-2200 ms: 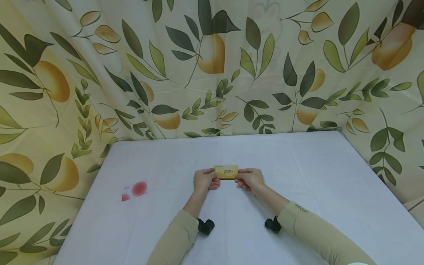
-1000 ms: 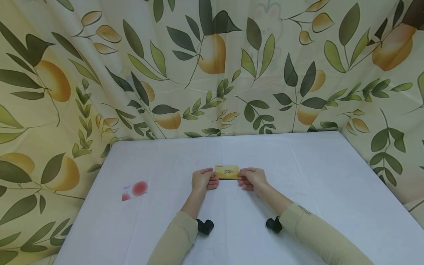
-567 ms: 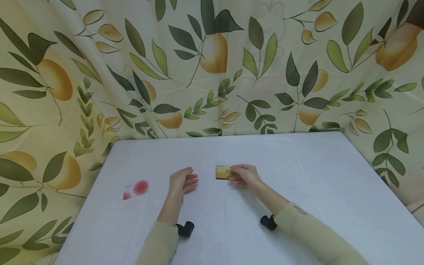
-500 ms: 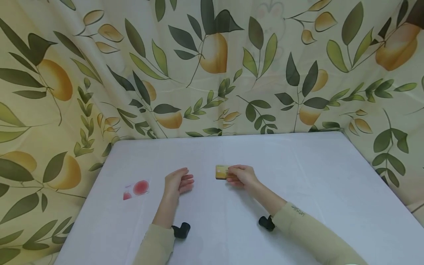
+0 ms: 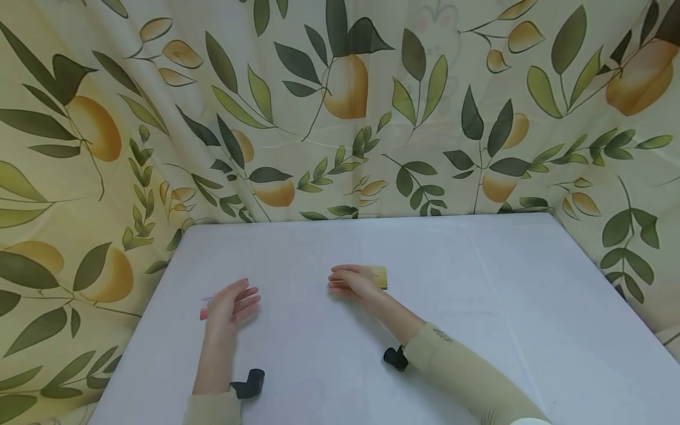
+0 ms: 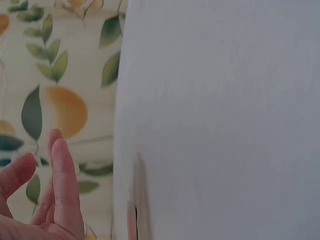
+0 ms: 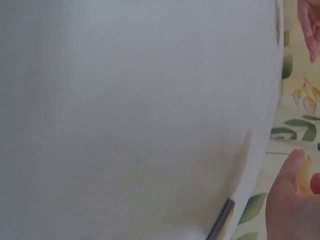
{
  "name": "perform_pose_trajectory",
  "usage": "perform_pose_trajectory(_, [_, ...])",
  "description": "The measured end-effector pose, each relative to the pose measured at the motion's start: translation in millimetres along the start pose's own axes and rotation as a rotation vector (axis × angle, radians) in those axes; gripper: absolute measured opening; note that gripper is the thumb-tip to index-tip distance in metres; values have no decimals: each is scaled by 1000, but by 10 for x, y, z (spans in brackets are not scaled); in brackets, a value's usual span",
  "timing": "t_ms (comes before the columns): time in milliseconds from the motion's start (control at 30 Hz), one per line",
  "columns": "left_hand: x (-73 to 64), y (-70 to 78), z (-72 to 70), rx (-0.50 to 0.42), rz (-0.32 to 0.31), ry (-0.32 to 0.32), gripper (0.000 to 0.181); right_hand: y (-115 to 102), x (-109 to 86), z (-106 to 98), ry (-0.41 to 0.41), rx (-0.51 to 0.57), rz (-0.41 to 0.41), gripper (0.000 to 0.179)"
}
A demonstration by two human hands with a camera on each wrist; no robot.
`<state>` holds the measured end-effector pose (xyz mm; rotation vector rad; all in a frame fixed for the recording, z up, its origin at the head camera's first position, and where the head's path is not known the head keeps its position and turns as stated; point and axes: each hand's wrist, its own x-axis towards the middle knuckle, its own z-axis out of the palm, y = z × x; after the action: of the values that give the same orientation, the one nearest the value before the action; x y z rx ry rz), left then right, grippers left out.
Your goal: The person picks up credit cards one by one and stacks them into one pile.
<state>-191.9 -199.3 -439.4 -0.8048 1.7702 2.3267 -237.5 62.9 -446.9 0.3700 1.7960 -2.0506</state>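
Observation:
My left hand (image 5: 225,306) hovers at the table's left side, fingers loosely extended with nothing between them. It overlaps a clear card with pink print (image 5: 204,313) in the head view, covering most of it. My right hand (image 5: 352,280) reaches leftward near the middle, fingers nearly straight and holding nothing. Its back and wrist partly cover a yellow card (image 5: 381,276), whose right end stays visible. The right wrist view reveals layered edges under it, like a thin stack of cards (image 7: 221,220). There, my right thumb and fingers (image 7: 285,185) stand apart from the stack.
A white-covered table (image 5: 451,265) spreads under both hands. Behind it and to the left hangs a curtain (image 5: 372,147) printed with fruit and leaves. A small black camera sits on each wrist, the left (image 5: 249,383) and the right (image 5: 395,358).
Both hands have let go of the yellow card stack, which stays put. My left hand has moved left to the pink-printed card; my right has slid left across the stack.

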Motion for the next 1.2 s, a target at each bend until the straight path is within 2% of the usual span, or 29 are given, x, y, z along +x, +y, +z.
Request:
perform_pose_trajectory(167, [-9,54,-287,-55,-7,23,51,34,77,164,-35,0,35,31])
perform_pose_trajectory(300, [-29,87,-491,-120,-54,37,51,91,129,300,-76,2,35,32])
perform_pose_trajectory(467, [-50,145,-687,-172,-111,92,41,143,172,470,-119,-8,41,33])
perform_pose_trajectory(533, [-60,169,-746,-178,-127,117,41,161,186,535,-142,-13,45,33])
perform_pose_trajectory(667, [-71,198,-863,-153,-151,138,62,199,201,671,-184,-26,46,34])
perform_pose_trajectory(733, [-71,202,-915,-139,-159,146,66,226,207,733,-206,-20,42,35])
perform_pose_trajectory(767, [-66,199,-939,-130,-154,145,66,237,208,762,-217,-19,40,35])
perform_pose_trajectory(967, [-21,179,-1056,-140,-152,147,35,303,222,902,-267,-16,40,42])
perform_pose_trajectory(1200, [28,160,-1156,-144,-173,179,34,329,225,1058,-262,36,78,47])
